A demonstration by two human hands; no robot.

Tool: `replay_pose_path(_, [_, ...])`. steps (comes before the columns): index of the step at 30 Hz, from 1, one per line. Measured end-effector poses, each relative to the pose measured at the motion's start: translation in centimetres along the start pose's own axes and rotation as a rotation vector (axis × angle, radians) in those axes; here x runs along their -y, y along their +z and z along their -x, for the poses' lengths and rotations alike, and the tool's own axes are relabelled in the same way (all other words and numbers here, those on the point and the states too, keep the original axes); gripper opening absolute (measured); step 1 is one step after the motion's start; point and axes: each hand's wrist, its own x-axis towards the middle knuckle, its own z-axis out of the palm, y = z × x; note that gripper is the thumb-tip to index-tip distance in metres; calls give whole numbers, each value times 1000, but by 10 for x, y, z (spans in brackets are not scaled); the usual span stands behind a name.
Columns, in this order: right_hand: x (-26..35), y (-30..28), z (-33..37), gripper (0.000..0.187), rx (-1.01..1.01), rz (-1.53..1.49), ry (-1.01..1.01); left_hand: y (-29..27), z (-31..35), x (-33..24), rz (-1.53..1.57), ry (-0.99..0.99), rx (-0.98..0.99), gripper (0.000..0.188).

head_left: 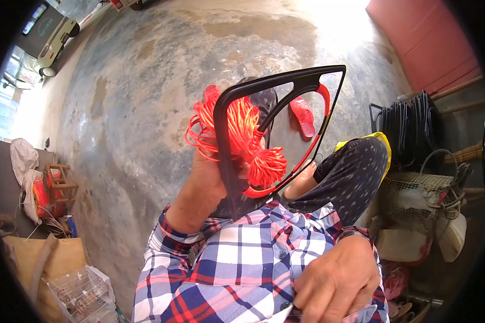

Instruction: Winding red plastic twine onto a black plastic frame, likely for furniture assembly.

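Holding the black frame [237,156] up, the left hand [207,177] grips it tight with loose orange cord [242,137]; only the right side is wrapped; the right hand [337,282] pinches something small, near.

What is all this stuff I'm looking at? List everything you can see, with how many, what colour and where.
Triangular frame: one, black with red trim, held up at centre.
Cord bundle: one, orange-red, bunched against the frame.
Sandal: one, red, on the concrete floor behind the frame.
Stacked frames: several, black, leaning at right.
Wire mesh basket: one, pale, right side.
Wooden stool: one, brown, at left.
Wire cage: one, white, lower left.
Vehicle: one, pale, upper left.
Left hand: grips the frame and cord.
Right hand: bottom right, pinching a small object, too hidden to identify.
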Motion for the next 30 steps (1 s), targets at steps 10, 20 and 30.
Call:
replay_pose_path(10, [-4,-32,55,22,-749,553,186,27,0,4,-136,-8,-41,29])
replay_pose_path(20, [-77,-77,39,60,-1221,1125,58,43,4,15,-206,53,48,32])
replay_pose_path(30, [24,-93,95,40,-1350,414,-596,35,1,0,-294,80,88,56])
